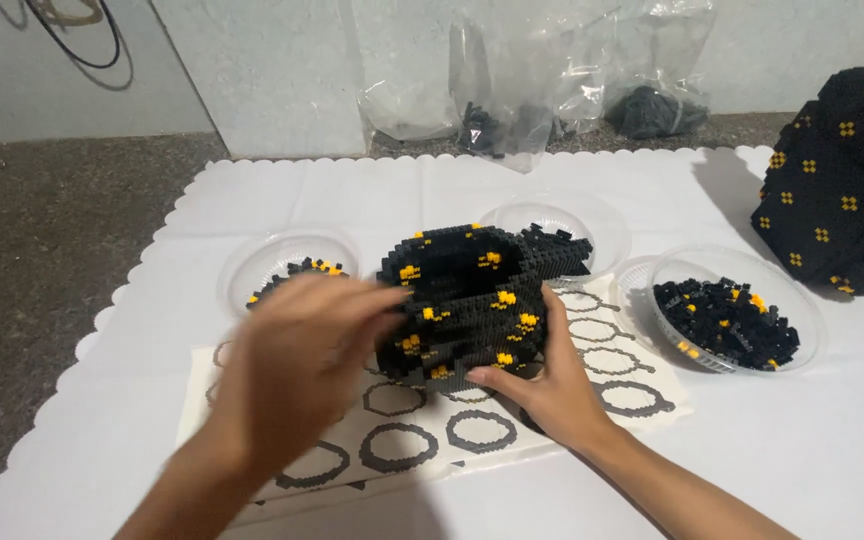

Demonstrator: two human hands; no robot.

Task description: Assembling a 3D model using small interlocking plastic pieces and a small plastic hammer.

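A hollow black block model (472,300) with yellow studs stands on a printed paper sheet (512,425) covered in ring outlines. My right hand (547,380) grips its lower right side, thumb along the base and fingers up the wall. My left hand (297,360) is blurred in motion, its fingertips reaching the model's left wall near the top; whether it holds a small block is hidden.
Three clear plastic bowls hold small black and yellow blocks: left (252,265), behind the model (602,225), and right (792,290). A larger black and yellow built piece (847,190) sits far right. Clear plastic bags (542,90) lie by the wall. A white scalloped cloth (802,450) covers the floor.
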